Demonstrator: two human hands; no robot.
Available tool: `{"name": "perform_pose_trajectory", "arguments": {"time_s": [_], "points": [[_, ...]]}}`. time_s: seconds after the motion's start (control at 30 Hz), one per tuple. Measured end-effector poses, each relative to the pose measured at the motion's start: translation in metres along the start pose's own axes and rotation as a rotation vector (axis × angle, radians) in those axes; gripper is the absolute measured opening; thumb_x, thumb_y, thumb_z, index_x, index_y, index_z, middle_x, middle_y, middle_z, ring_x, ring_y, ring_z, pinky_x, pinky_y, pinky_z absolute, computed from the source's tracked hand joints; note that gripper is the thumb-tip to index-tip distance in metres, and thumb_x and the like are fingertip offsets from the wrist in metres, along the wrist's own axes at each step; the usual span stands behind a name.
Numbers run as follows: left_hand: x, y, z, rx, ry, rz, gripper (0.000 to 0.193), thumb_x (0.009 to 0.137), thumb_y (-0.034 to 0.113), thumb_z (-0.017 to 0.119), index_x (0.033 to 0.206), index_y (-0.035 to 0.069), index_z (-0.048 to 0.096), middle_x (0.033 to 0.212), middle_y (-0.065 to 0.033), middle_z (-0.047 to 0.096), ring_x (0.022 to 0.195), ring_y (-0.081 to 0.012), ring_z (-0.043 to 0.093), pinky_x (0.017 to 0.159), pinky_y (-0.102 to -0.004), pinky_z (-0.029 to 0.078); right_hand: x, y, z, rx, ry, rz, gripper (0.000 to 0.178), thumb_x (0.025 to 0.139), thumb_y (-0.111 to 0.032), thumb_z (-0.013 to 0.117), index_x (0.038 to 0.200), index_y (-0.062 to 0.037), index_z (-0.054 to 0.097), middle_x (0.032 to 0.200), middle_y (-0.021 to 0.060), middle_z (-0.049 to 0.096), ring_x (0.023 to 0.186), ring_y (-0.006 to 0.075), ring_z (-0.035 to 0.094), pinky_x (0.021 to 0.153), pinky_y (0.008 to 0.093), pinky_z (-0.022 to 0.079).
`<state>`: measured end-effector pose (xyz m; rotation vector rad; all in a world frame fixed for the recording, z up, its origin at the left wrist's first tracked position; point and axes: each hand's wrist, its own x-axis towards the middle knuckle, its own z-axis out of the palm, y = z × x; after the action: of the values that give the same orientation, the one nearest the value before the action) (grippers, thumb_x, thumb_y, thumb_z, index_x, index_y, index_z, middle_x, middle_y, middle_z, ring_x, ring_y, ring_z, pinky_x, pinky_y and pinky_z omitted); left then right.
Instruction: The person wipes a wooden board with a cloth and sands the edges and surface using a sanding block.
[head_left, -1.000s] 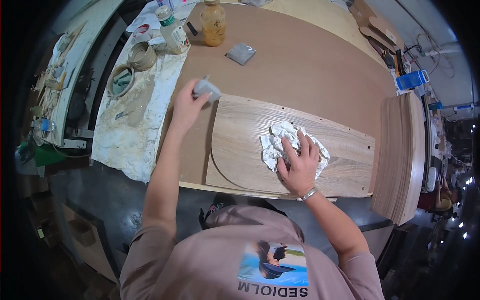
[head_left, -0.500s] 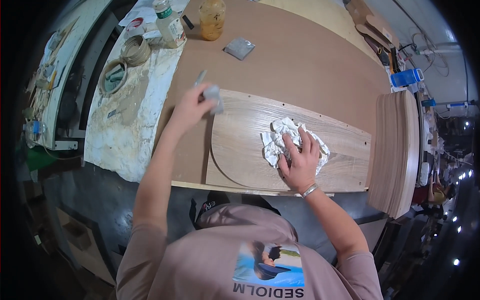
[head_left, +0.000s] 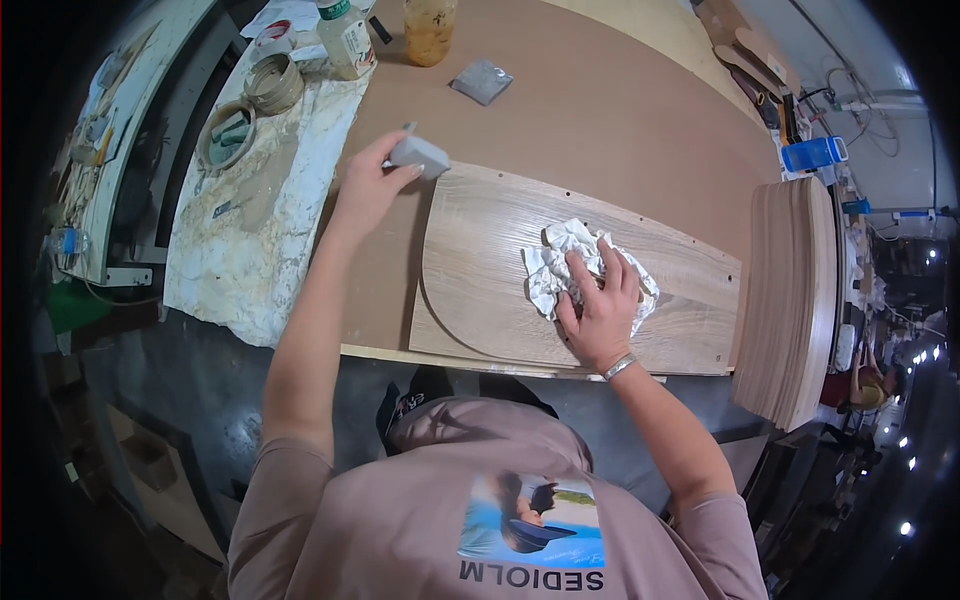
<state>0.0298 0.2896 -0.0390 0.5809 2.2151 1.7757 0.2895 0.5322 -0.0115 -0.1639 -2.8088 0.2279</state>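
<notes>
My left hand (head_left: 376, 172) is closed on a smooth grey block (head_left: 420, 157), held at the far left corner of a wood-grain board (head_left: 480, 270). A thin tip (head_left: 410, 127) shows just beyond the fingers; whether it belongs to the block I cannot tell. The board has one rounded corner and small holes along its edges. On its middle lies a crumpled white cloth or paper (head_left: 540, 285). My right hand (head_left: 605, 315) presses down on this wad, with thumb and fingers bent over it.
A small grey packet (head_left: 482, 82) lies on the brown tabletop (head_left: 590, 100), near a jar of amber liquid (head_left: 430, 35) and a bottle (head_left: 346, 45). Stained white sheeting (head_left: 270, 210) at left carries round containers (head_left: 273, 85). A stack of curved boards (head_left: 785, 300) stands at right.
My left hand has turned, so the grey block shows more fully beside the board's corner. My right hand stays on the white wad. The whole view has shifted slightly.
</notes>
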Motion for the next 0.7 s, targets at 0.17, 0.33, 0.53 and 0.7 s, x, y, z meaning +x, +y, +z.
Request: {"name": "perform_pose_trajectory", "arguments": {"time_s": [0.17, 0.33, 0.53, 0.7], "points": [[-0.059, 0.005, -0.006, 0.062, -0.177, -0.11, 0.038, 0.084, 0.0, 0.07, 0.121, -0.001, 0.062, 0.103, -0.0099, 0.069, 0.097, -0.0166, 0.066, 0.084, -0.0316, 0.054, -0.003, 0.005, 0.0, 0.005, 0.004, 0.027, 0.051, 0.076, -0.025, 0.068, 0.125, -0.0137, 0.064, 0.138, 0.0238, 0.048, 0.122, 0.0441, 0.046, 0.101, 0.0571, 0.036], [-0.142, 0.023, -0.013, -0.029, -0.29, -0.244, 0.036, 0.085, -0.004, 0.067, 0.12, 0.001, 0.064, 0.106, -0.0088, 0.07, 0.1, -0.0153, 0.066, 0.086, -0.0318, 0.055, -0.006, 0.001, 0.002, -0.014, 0.012, 0.05, 0.052, 0.076, -0.025, 0.067, 0.127, -0.0151, 0.063, 0.139, 0.0235, 0.048, 0.124, 0.0449, 0.045, 0.103, 0.0599, 0.035], [-0.099, 0.041, 0.003, 0.066, -0.052, -0.186, 0.033, 0.084, -0.003, 0.068, 0.117, -0.001, 0.064, 0.1, -0.0109, 0.07, 0.09, -0.0179, 0.068, 0.078, -0.03, 0.056, -0.004, -0.001, 0.004, -0.017, 0.012, 0.024, 0.053, 0.077, -0.025, 0.065, 0.129, -0.0141, 0.061, 0.14, 0.0243, 0.047, 0.124, 0.0454, 0.044, 0.104, 0.0608, 0.034], [-0.187, 0.048, 0.01, 0.124, -0.289, -0.08, 0.037, 0.079, 0.0, 0.072, 0.115, 0.001, 0.066, 0.103, -0.0153, 0.069, 0.094, -0.0259, 0.068, 0.084, -0.0346, 0.055, -0.006, 0.0, 0.003, -0.018, 0.007, 0.046, 0.053, 0.078, -0.025, 0.065, 0.13, -0.0148, 0.06, 0.141, 0.0245, 0.046, 0.126, 0.0459, 0.044, 0.105, 0.0627, 0.032]]}}
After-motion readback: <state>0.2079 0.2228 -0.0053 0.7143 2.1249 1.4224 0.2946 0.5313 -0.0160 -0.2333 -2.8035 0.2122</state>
